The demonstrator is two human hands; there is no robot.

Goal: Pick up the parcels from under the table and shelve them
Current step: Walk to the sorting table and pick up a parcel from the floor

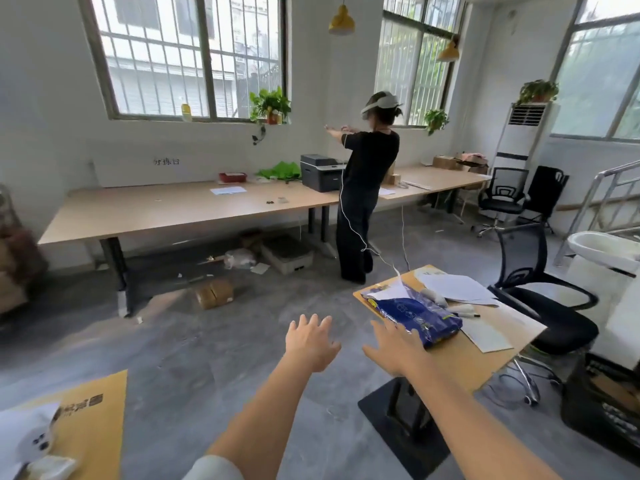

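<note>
A long wooden table (145, 213) runs along the far wall. A brown cardboard parcel (214, 292) lies on the floor at its front edge. Further under it sit a clear plastic bag (239, 258) and a flat grey box (287, 252). My left hand (310, 341) and my right hand (391, 344) are stretched out in front of me over the grey floor, fingers spread, holding nothing. Both hands are well short of the parcels. My right hand hovers beside a blue packet (415, 315) on a small wooden table (460, 358).
A person in black with a headset (367, 188) stands at the long table by a printer (320, 172). Black office chairs (540, 299) stand at the right. A tan board (93, 420) with white bags lies at lower left. Stacked cartons (14, 258) sit at far left.
</note>
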